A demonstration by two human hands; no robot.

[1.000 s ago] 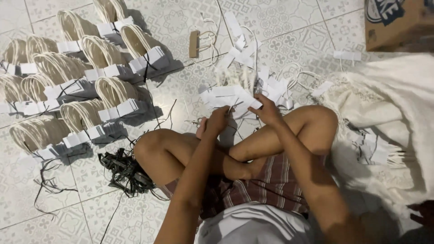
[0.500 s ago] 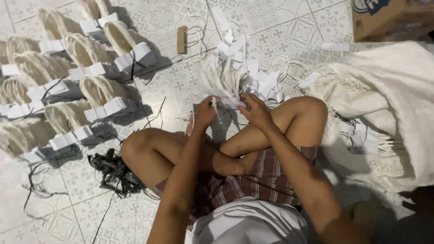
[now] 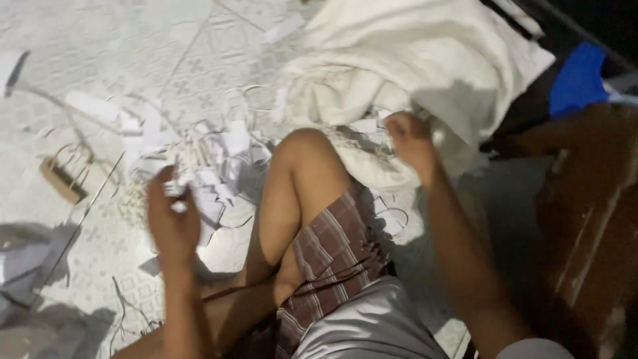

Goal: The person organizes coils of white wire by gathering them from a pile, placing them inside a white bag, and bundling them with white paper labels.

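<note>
I sit cross-legged on a pale tiled floor (image 3: 166, 60). My left hand (image 3: 171, 216) is raised over my left knee and grips a white paper piece (image 3: 177, 191) at its fingertips. A heap of white paper strips and thin cords (image 3: 206, 156) lies on the floor just beyond that hand. My right hand (image 3: 410, 136) reaches to the right, past my raised knee, with its fingers closed into the edge of a large cream cloth (image 3: 412, 53). The view is blurred.
A small brown block (image 3: 62, 179) with cord loops lies at the left. Loose cords trail over the tiles at the lower left. A blue object (image 3: 579, 78) and a dark brown wooden piece (image 3: 591, 233) stand at the right.
My view has swung to the right, away from the rows of cord bundles. My hands have parted: the right one moved to the cream cloth, the left one stayed by the paper heap.
</note>
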